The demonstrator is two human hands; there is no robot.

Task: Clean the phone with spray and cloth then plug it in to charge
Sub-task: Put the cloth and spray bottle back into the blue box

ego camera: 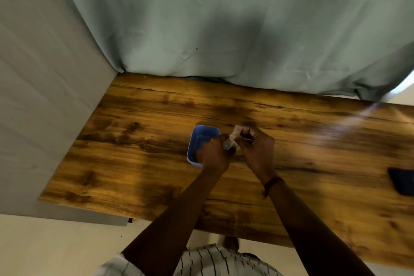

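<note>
- At the centre of the frame, both hands meet just above the wooden table (139, 141), close together and almost touching.
- Between them is a small pale cloth (239, 130), crumpled, with a teal tint at its lower end; motion blur hides its exact shape.
- Left hand (214, 152): the fingers are curled inward and pinch the lower end of the pale cloth; single fingertips cannot be told apart.
- Right hand (256, 149): the fingers are bent and pressed together round the upper end of the pale cloth, with something dark showing in the grip that is too blurred to name.
- A reddish-brown wristband (274, 182) sits on the right wrist.
- Just left of the hands stands a blue plastic tub (202, 133), open at the top, its near edge partly covered by the left hand.
- At the right edge of the frame, well apart from the hands, a dark flat phone (402, 180) lies on the table, cut off by the border.
- Across the upper part of the frame hangs a pale green curtain (224, 29), its hem reaching the table's far edge.
- Along the left side runs a grey panel (44, 96), against the table's end.
- At the bottom centre a striped shirt (212, 261) shows between the forearms.
</note>
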